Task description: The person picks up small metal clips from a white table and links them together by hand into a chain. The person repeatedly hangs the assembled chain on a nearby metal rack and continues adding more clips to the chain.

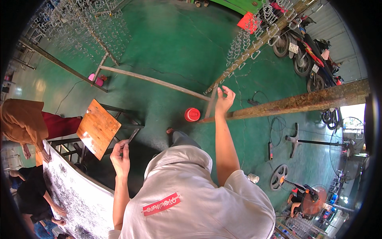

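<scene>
My right hand (225, 102) is raised beside the near end of a metal rack rail (254, 49). Its fingers curve, with a gap between thumb and forefinger and nothing visible in it. Links of bent metal hooks (241, 46) hang in chains along that rail. My left hand (120, 158) is held up near a wooden-topped stool (98, 129), fingertips pinched together. What they hold, if anything, is too small to make out. Below the right hand, a red bucket (192, 114) stands on the green floor by the rack's crossbar (155, 83).
More hook chains (83, 30) hang from a rack at far left. At left, a person in brown (22, 119) and others work around a white table (75, 195) strewn with small dark pieces. Motorcycles (308, 55) stand far right; a fan stand (296, 140) and cables (278, 125) lie right.
</scene>
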`<state>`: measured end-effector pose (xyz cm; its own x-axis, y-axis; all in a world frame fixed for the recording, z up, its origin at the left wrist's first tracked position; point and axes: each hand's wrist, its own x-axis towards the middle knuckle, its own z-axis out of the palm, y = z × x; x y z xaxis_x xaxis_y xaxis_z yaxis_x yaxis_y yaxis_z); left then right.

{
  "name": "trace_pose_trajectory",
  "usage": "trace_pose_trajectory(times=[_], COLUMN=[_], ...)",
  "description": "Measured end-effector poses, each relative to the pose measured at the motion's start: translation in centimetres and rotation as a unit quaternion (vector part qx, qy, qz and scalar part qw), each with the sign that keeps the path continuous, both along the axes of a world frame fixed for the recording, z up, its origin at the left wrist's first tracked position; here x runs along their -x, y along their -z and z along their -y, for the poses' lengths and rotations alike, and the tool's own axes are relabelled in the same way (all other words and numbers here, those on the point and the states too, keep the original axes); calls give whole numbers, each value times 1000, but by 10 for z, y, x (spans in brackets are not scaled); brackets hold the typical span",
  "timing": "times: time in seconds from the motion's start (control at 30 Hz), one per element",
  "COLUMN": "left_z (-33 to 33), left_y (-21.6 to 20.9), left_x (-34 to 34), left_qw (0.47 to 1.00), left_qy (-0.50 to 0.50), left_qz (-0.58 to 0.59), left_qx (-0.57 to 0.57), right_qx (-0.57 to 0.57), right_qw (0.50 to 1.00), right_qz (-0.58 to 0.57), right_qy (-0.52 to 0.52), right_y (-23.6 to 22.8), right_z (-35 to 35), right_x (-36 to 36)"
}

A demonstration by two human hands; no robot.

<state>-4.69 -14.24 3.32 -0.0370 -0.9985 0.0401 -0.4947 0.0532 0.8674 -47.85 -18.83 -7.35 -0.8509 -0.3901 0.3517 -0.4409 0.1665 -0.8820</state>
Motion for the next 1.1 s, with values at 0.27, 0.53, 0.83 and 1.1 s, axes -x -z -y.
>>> trace_pose_trajectory(times=[0.27,0.53,0.83,1.1], left_z=[-6,-8,-8,-11], left_y=[-1,0,3,1], left_x=[-4,-4,-4,0], left_qw=[1000,1000,1000,1000], left_qy=[-22,-24,-11,-1], left_qz=[13,17,6,9], left_qx=[-1,4,-21,-6], right_qx=[31,46,73,38], right_qw=[998,998,997,999], right_qz=[-34,-41,-12,-24], right_qy=[-42,-27,-34,-1], right_y=[7,15,27,12], right_z=[33,43,22,-6], right_x=[20,31,35,27])
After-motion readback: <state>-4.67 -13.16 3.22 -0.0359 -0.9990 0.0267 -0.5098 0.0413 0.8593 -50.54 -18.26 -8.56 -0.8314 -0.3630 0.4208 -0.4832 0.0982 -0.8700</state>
